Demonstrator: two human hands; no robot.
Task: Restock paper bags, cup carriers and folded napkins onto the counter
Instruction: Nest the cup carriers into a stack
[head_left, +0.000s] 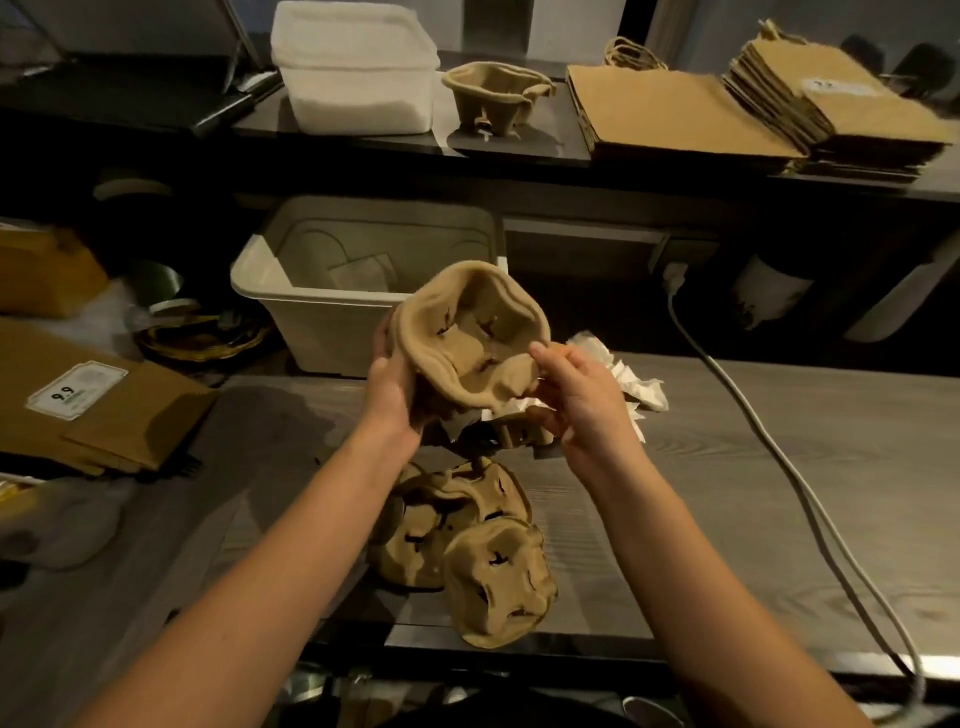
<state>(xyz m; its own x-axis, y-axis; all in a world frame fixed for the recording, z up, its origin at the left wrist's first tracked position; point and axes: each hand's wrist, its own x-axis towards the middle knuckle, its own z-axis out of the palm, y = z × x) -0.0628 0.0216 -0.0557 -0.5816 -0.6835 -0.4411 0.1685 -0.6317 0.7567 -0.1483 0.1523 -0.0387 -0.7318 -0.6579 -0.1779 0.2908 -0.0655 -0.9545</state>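
Observation:
I hold a brown pulp cup carrier (467, 332) tilted up above the grey worktop. My left hand (389, 389) grips its left edge and my right hand (576, 400) pinches its right edge. Below my wrists two more cup carriers (457, 540) lie overlapping on the worktop. One cup carrier (493, 96) stands on the upper counter (519, 150), beside a white stack of folded napkins (358, 67) on the left and flat stacks of brown paper bags (675, 111) on the right. Crumpled white napkins (628, 379) lie behind my right hand.
A cream plastic bin (322, 312) stands behind my hands, under the upper counter. Brown paper bags with a white label (78, 395) lie at the left. A white cable (769, 447) runs down the right side of the worktop from a wall plug.

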